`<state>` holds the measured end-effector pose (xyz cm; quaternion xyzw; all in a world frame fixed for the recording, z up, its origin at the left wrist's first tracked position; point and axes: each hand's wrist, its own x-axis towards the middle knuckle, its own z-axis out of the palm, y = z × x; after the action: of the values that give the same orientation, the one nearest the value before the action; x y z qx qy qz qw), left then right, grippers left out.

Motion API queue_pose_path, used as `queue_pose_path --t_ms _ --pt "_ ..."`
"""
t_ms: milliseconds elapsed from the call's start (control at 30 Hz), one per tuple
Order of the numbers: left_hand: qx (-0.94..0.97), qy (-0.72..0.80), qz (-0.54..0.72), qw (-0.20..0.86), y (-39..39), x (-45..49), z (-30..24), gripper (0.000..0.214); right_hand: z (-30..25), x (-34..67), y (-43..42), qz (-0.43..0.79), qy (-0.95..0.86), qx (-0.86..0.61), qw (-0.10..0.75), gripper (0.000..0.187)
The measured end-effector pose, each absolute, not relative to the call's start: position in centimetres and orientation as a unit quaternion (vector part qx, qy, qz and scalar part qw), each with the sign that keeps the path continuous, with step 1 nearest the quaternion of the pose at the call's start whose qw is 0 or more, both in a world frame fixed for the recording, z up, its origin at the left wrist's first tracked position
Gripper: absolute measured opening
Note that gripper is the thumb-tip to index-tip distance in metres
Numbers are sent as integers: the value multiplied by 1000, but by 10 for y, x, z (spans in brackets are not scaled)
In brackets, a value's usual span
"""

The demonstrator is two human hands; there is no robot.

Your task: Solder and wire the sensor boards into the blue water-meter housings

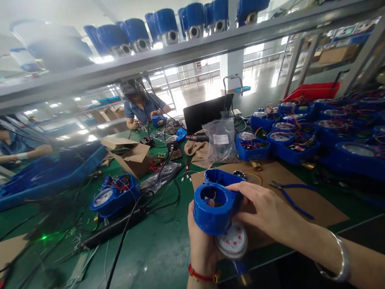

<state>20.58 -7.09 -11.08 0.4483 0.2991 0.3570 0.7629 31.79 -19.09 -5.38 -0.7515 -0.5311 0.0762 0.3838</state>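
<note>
A blue plastic water meter housing [214, 220] with a round opening is held up in front of me. My left hand [200, 232] is closed around its left side and underside, the fingers mostly hidden behind it. My right hand [264, 201] grips the right side of the housing between thumb and fingers. Through the opening, a fingertip and a yellow wire show. Just below the housing is a round meter dial [233, 241] with red marks, and under it a blurred brass fitting [244, 279]. What supports the dial is hidden.
Blue-handled pliers [293, 195] lie on a cardboard sheet [327, 207]. Wired blue meters [293, 145] crowd the right. A bag of small parts [222, 141], an open carton [132, 157], a single meter [115, 195] and black cables stand ahead and left. A shelf [176, 50] crosses above; two people work opposite.
</note>
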Motion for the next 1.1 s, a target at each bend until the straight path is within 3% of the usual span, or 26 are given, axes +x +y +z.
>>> queue_pose_path --t_ms 700,1100 --pt "365 318 463 743 -77 206 -110 42 -62 313 -196 -42 -608 -714 345 67" --pt "522 316 482 628 -73 197 -124 29 -50 299 -197 -78 -632 -715 288 72"
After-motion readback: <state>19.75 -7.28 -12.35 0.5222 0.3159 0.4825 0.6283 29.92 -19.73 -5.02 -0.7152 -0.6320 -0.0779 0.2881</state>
